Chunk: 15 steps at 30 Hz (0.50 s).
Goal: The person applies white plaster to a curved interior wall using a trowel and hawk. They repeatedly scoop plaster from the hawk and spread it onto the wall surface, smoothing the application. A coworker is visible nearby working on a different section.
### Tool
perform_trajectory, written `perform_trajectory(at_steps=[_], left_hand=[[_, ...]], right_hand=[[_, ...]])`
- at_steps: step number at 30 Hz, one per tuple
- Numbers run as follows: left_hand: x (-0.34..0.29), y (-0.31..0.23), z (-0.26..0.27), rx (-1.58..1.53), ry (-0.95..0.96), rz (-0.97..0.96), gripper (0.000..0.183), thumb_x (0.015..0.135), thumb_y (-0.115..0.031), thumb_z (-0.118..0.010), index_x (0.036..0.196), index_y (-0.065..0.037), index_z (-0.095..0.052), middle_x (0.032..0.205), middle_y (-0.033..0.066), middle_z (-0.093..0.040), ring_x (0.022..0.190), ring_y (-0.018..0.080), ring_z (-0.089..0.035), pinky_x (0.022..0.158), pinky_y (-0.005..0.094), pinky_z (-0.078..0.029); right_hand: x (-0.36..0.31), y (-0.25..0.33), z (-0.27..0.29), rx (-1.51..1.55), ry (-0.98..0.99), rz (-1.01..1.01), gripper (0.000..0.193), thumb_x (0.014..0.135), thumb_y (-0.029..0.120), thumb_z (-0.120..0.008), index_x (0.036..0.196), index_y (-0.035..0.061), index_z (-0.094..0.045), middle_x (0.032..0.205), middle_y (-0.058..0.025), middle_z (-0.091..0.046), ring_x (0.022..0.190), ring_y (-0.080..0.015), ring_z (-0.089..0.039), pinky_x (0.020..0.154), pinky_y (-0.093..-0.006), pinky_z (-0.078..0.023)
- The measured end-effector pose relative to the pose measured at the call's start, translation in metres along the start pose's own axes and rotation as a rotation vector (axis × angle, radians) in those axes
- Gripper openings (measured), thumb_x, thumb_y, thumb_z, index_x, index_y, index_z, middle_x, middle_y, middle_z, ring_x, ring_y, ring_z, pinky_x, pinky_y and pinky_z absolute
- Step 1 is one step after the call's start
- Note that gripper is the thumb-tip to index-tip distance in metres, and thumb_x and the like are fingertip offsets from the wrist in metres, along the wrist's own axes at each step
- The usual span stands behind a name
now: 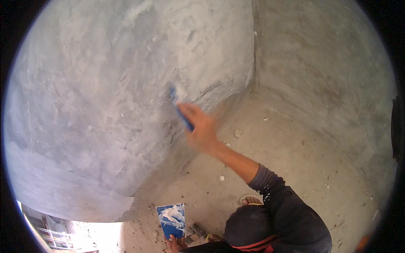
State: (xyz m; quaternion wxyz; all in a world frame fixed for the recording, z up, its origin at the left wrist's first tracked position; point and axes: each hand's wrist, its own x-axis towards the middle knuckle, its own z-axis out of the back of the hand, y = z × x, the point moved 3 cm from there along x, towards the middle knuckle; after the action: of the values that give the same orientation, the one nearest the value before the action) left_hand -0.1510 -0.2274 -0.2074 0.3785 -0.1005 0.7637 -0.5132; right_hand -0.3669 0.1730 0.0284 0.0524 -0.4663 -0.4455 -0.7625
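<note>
My right hand (202,128), smeared a little by motion, is closed round the blue handle of a putty knife (184,118). Its blue end meets the grey plastered wall (105,97), near the inside corner. Low in the picture, my left hand (175,243) grips the near edge of a flat blue rectangular plate (173,230). White putty (173,214) is spread in a thick patch across the plate's far half. Only the fingers of the left hand show; its wrist is partly hidden.
A second grey wall (320,55) joins the first at a corner. Crumbs and small lumps (238,133) lie on the dusty floor (270,139). My sandalled foot (252,200) rests below. A bright opening with white bars (57,238) is at lower left.
</note>
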Motion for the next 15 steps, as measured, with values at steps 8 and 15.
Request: perform_trajectory(at_steps=[8,15], left_hand=[[-0.006,-0.004,0.001,0.081,0.133,-0.053,0.062,0.082,-0.041,-0.063,0.129,-0.016,-0.031,0.115,0.0084,-0.052,0.093,0.0248,-0.058,0.071,0.0356,-0.054],[0.007,0.017,0.008,0.135,0.164,-0.113,0.068,0.084,-0.042,-0.06,0.135,-0.016,-0.023,0.118,0.0098,-0.048,0.092,0.0246,-0.057,0.069,0.0367,-0.052]], right_hand=[[0.044,-0.018,-0.018,0.062,-0.224,0.106,0.066,0.065,-0.008,-0.056,0.128,0.0053,-0.045,0.124,-0.0232,-0.046,0.11,-0.0387,-0.05,0.094,-0.0413,-0.041],[0.002,-0.023,-0.057,-0.052,-0.204,0.096,0.068,0.06,-0.009,-0.051,0.126,0.0063,-0.049,0.12,-0.0208,-0.048,0.107,-0.0384,-0.051,0.091,-0.0392,-0.042]])
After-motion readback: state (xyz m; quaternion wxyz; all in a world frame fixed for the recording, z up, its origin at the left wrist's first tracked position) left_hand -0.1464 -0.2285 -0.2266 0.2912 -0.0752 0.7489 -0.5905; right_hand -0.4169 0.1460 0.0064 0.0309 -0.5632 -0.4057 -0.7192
